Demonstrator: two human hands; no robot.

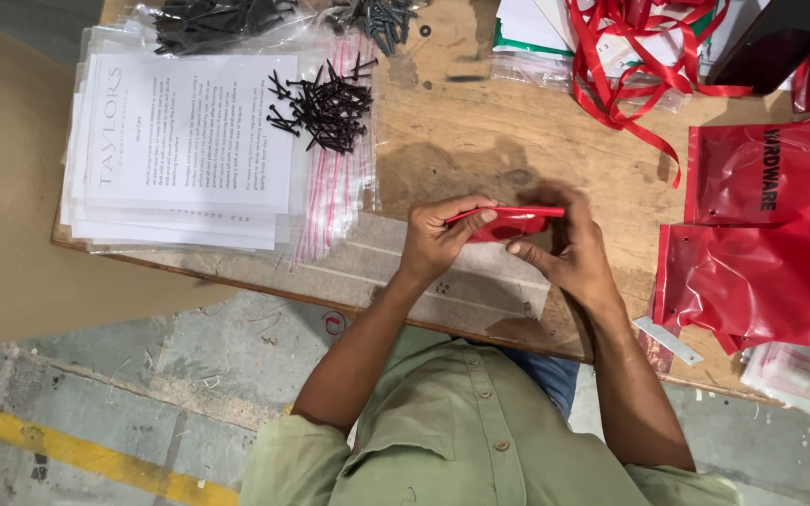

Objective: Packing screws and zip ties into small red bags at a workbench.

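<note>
While edge-on above the table (442, 141), red pouch (508, 223) between both hands' pinching fingers (480, 217).

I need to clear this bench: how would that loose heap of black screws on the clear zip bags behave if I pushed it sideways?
The heap of black screws would probably scatter rather than slide together, since they lie loose and tangled. Some may roll. The glossy clear zip bags underneath look slippery and might shift with them.
</note>
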